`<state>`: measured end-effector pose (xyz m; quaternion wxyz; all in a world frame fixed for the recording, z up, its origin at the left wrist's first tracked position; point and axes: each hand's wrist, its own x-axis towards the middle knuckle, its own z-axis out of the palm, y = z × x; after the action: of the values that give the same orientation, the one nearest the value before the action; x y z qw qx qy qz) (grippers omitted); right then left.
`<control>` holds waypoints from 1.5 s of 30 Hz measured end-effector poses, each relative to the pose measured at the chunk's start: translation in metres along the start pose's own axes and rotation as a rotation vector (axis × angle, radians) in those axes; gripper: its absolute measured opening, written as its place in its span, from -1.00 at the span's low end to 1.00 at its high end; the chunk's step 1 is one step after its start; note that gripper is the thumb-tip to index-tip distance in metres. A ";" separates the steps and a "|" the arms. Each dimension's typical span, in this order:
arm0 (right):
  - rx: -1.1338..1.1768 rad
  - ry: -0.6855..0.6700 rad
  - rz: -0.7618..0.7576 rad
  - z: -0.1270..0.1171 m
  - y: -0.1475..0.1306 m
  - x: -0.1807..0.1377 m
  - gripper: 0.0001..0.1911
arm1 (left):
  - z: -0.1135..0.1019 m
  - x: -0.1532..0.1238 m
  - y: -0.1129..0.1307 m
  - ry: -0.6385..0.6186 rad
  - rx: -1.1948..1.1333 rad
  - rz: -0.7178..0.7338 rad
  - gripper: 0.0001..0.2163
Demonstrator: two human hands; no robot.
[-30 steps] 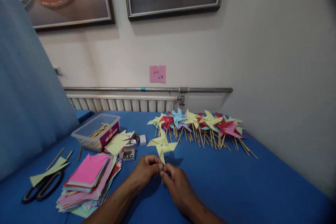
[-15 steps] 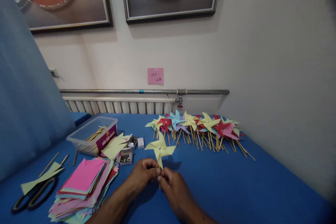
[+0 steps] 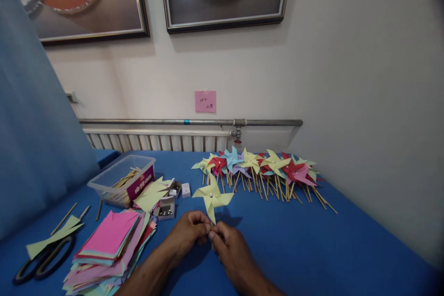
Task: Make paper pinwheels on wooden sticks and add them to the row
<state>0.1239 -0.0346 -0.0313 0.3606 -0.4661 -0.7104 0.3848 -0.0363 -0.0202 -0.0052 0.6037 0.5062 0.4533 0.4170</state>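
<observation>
A yellow paper pinwheel (image 3: 212,196) with a silver pin at its centre stands upright above the blue table (image 3: 312,245). My left hand (image 3: 189,231) and my right hand (image 3: 229,245) meet just under it, fingers pinched together on its thin wooden stick. The stick is mostly hidden between my fingertips. Both forearms reach in from the bottom edge.
A row of finished pinwheels (image 3: 260,169) lies along the wall. Left of my hands are a stack of coloured paper squares (image 3: 111,245), small boxes of pins (image 3: 166,206), a clear tub of sticks (image 3: 121,178) and black scissors (image 3: 41,259). A radiator (image 3: 156,138) runs behind.
The view has shifted slightly, so everything sits a little lower and further left. My hands keep pinching the stick under the yellow pinwheel, with only small finger movements.
</observation>
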 end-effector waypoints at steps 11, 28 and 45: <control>-0.027 0.010 -0.009 0.001 0.003 0.000 -0.76 | -0.001 0.000 0.003 -0.009 0.029 0.000 -0.78; 0.028 -0.007 -0.010 -0.001 -0.002 -0.001 -0.73 | -0.003 0.002 -0.002 0.007 0.016 -0.019 -0.80; 0.038 -0.004 0.005 -0.001 -0.003 0.001 -0.73 | -0.001 -0.001 0.003 0.017 0.006 0.004 -0.79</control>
<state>0.1234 -0.0338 -0.0280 0.3669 -0.4600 -0.7026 0.4001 -0.0378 -0.0209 -0.0019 0.5973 0.5053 0.4588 0.4211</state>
